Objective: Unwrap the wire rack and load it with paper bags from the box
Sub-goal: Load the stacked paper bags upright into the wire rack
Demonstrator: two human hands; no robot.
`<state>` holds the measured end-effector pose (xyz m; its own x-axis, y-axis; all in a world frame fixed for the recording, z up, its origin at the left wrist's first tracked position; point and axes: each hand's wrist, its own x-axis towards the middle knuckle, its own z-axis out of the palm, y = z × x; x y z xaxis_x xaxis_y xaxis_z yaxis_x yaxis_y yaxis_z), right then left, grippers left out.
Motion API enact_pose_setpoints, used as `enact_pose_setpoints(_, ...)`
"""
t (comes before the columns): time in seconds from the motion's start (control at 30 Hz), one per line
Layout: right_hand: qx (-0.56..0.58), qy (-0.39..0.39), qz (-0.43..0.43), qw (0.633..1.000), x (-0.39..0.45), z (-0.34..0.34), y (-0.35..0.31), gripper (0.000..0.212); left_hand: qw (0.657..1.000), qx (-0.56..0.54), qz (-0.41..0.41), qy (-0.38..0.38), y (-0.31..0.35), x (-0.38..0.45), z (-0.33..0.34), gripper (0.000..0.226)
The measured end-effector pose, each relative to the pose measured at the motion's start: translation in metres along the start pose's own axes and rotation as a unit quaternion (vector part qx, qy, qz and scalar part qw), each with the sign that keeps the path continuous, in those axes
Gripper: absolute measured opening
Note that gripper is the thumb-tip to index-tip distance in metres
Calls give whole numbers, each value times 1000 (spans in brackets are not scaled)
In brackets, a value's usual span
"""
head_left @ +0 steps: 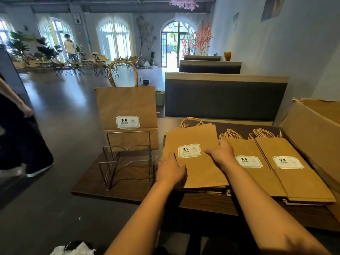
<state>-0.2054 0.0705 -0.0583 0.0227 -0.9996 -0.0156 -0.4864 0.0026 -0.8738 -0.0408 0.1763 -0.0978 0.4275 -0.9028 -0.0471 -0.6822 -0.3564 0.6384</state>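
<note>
A bare wire rack [127, 159] stands on the left end of the dark table [128, 192]. One brown paper bag [127, 107] with a white "9.9" label stands upright in the rack's rear slot. A flat stack of the same bags [198, 170] lies to the right of the rack. My left hand [171, 170] rests flat on the stack's left edge. My right hand [220, 151] presses on the top bag beside its label. Two more flat stacks [257, 173] [301, 179] lie further right. The open cardboard box [312, 133] is at the far right.
A padded booth backrest [224, 96] rises behind the table. Crumpled white wrapping [73, 249] lies on the floor near my feet. A person's dark clothing [20, 137] is close at the left. Another person [70, 46] stands far back among folding chairs.
</note>
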Motion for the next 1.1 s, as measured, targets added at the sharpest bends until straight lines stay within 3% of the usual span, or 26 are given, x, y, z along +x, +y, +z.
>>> enact_pose_setpoints(0.07,105,-52,30,993,1,-11,0,23,1000,-16,14,22,0,0,-5,54)
enact_pose_setpoints(0.13,155,-76,22,985,0,-23,-1,23,997,-47,32,53,1,1,-11,61)
enact_pose_setpoints(0.2,194,-72,-10,978,-3,-34,-1,24,988,-113,56,83,5,0,-18,59)
enact_pose_setpoints(0.37,263,-40,-86,960,-23,-55,-18,27,955,-239,106,139,36,-11,-47,27)
enact_pose_setpoints(0.47,284,-14,-144,948,-32,-62,-47,31,941,-260,130,175,52,-9,-80,38)
enact_pose_setpoints(0.63,220,-23,-250,943,-36,-56,-115,54,899,-273,192,285,56,5,-153,36)
enact_pose_setpoints(0.87,134,-12,-277,951,-39,35,-181,51,879,-190,161,407,-5,32,-219,39)
enact_pose_setpoints(0.97,101,-36,-288,952,-36,74,-191,43,886,-185,126,406,-43,39,-230,37)
enact_pose_setpoints(1.1,22,-69,-297,952,-39,105,-191,56,900,-190,100,380,-80,38,-230,32)
